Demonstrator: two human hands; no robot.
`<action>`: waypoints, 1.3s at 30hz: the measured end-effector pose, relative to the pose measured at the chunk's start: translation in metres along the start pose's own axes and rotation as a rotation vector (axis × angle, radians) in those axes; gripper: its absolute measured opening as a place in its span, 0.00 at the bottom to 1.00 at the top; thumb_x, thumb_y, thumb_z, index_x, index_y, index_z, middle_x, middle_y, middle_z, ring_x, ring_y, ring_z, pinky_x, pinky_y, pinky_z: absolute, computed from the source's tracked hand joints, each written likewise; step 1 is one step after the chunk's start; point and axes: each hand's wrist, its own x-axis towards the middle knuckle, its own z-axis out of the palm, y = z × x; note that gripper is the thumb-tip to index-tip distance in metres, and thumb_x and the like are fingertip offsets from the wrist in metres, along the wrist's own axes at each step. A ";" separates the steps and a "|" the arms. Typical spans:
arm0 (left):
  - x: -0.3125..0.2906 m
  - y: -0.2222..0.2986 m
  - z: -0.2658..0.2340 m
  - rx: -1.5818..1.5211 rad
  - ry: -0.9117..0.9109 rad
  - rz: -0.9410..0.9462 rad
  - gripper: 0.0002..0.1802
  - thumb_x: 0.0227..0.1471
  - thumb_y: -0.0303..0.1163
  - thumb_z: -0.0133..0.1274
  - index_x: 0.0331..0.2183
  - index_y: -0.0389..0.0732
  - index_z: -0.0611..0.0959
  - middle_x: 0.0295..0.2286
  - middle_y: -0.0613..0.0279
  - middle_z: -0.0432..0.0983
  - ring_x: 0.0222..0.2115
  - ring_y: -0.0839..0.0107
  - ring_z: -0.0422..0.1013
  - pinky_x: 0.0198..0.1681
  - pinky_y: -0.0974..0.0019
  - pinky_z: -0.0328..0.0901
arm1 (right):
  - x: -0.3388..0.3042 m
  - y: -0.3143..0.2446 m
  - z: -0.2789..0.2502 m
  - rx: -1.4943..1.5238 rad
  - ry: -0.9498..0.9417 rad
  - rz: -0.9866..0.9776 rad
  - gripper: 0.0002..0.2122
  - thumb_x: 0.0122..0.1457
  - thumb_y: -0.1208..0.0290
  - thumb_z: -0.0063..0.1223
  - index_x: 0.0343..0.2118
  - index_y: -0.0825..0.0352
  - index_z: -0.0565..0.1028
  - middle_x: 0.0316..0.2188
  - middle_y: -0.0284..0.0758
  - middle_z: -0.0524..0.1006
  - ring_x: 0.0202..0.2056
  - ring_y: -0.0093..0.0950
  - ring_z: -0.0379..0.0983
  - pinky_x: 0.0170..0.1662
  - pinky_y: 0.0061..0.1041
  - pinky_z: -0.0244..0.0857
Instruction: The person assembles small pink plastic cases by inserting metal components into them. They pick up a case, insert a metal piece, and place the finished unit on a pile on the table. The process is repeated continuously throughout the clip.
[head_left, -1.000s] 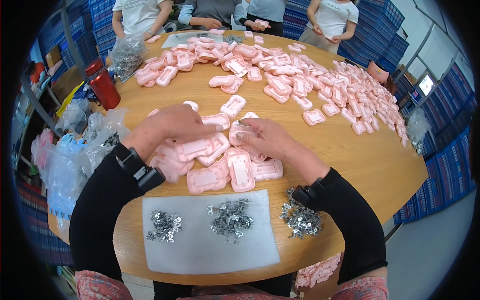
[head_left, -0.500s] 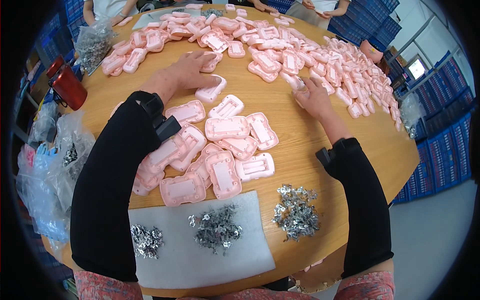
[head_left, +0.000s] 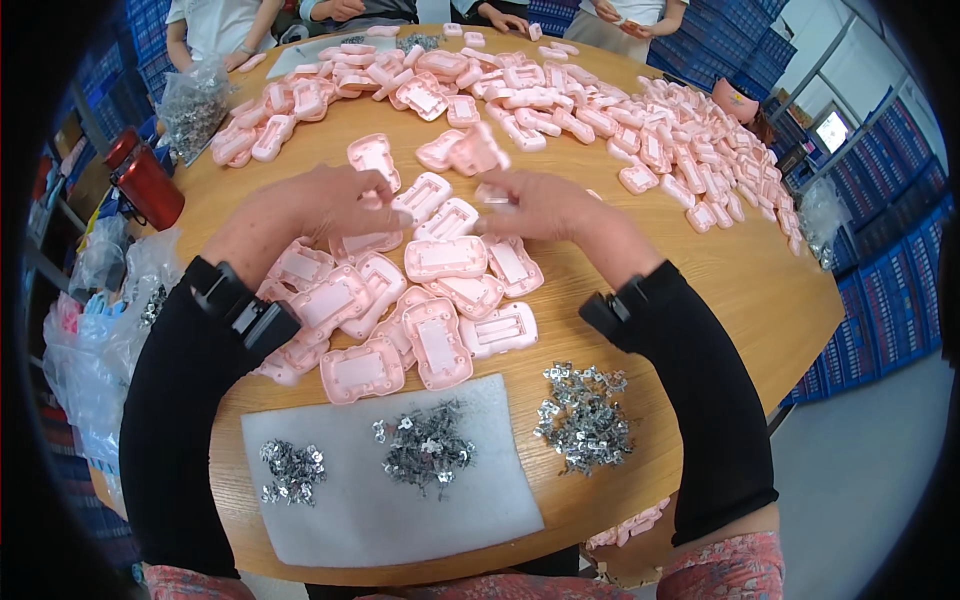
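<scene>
Head view: the right hand [head_left: 548, 205] has drawn back from the far pile [head_left: 530, 98] to near pink shells [head_left: 445, 258] on the surface [head_left: 730, 290]; its hold I cannot tell. The left hand [head_left: 335, 202] has parted fingers.

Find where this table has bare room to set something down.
The table is bare between the right sleeve and far pink shells, and between the red bottle and left forearm. It is crowded under the near pink shells and small metal pieces.
</scene>
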 end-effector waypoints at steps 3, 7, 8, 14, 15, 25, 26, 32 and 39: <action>-0.006 -0.005 -0.001 0.075 0.021 0.024 0.38 0.51 0.63 0.51 0.51 0.43 0.77 0.47 0.47 0.72 0.52 0.52 0.67 0.54 0.60 0.64 | -0.008 -0.020 -0.007 0.119 0.027 -0.015 0.33 0.53 0.44 0.58 0.58 0.59 0.71 0.44 0.45 0.77 0.46 0.41 0.75 0.52 0.37 0.66; 0.008 -0.025 0.019 0.123 0.336 0.164 0.32 0.55 0.58 0.50 0.49 0.42 0.78 0.52 0.46 0.68 0.54 0.50 0.63 0.57 0.55 0.61 | 0.025 0.005 -0.018 -0.003 0.297 0.064 0.33 0.54 0.41 0.55 0.58 0.59 0.71 0.51 0.46 0.73 0.51 0.42 0.71 0.55 0.38 0.64; 0.019 -0.030 0.030 0.109 0.443 0.242 0.29 0.56 0.56 0.51 0.49 0.42 0.78 0.51 0.46 0.68 0.54 0.50 0.63 0.58 0.53 0.60 | 0.038 0.021 -0.011 -0.040 0.398 0.053 0.34 0.54 0.40 0.54 0.59 0.59 0.71 0.54 0.46 0.71 0.53 0.42 0.69 0.56 0.38 0.63; 0.028 -0.037 0.054 0.099 0.445 0.194 0.31 0.57 0.57 0.48 0.50 0.42 0.79 0.57 0.50 0.64 0.57 0.49 0.59 0.61 0.49 0.56 | 0.085 0.031 0.015 -0.183 0.245 0.188 0.36 0.52 0.34 0.48 0.56 0.57 0.74 0.58 0.44 0.70 0.60 0.47 0.62 0.63 0.40 0.55; 0.032 -0.033 0.057 0.099 0.365 0.189 0.33 0.57 0.58 0.46 0.52 0.43 0.78 0.58 0.51 0.64 0.58 0.48 0.58 0.61 0.49 0.55 | 0.076 0.018 0.010 -0.204 0.125 0.229 0.36 0.52 0.34 0.48 0.56 0.57 0.74 0.58 0.43 0.70 0.60 0.47 0.62 0.63 0.40 0.56; -0.028 -0.012 0.021 -0.140 0.326 0.149 0.26 0.62 0.49 0.46 0.41 0.32 0.81 0.41 0.45 0.78 0.43 0.56 0.72 0.46 0.58 0.65 | -0.014 0.008 -0.006 0.040 0.229 0.003 0.34 0.56 0.41 0.50 0.60 0.61 0.69 0.59 0.47 0.69 0.58 0.43 0.66 0.60 0.36 0.60; -0.035 -0.017 0.021 -0.187 0.315 0.145 0.26 0.63 0.48 0.46 0.41 0.31 0.81 0.40 0.44 0.78 0.42 0.56 0.73 0.46 0.59 0.65 | -0.021 0.030 -0.004 -0.056 0.242 0.072 0.32 0.57 0.42 0.51 0.58 0.61 0.70 0.57 0.47 0.70 0.57 0.44 0.67 0.60 0.37 0.61; -0.089 0.000 0.031 -0.208 0.430 0.339 0.23 0.65 0.45 0.44 0.43 0.33 0.79 0.39 0.51 0.78 0.41 0.61 0.73 0.48 0.63 0.65 | -0.063 0.067 0.022 -0.262 0.228 0.293 0.24 0.56 0.57 0.53 0.56 0.61 0.72 0.48 0.47 0.76 0.50 0.42 0.72 0.56 0.37 0.64; -0.163 0.031 0.047 -0.183 0.499 0.400 0.15 0.61 0.36 0.51 0.43 0.34 0.80 0.39 0.55 0.78 0.42 0.64 0.72 0.48 0.63 0.65 | -0.078 0.011 0.028 -0.018 0.280 0.099 0.28 0.50 0.64 0.60 0.56 0.63 0.71 0.46 0.47 0.77 0.46 0.45 0.75 0.52 0.35 0.68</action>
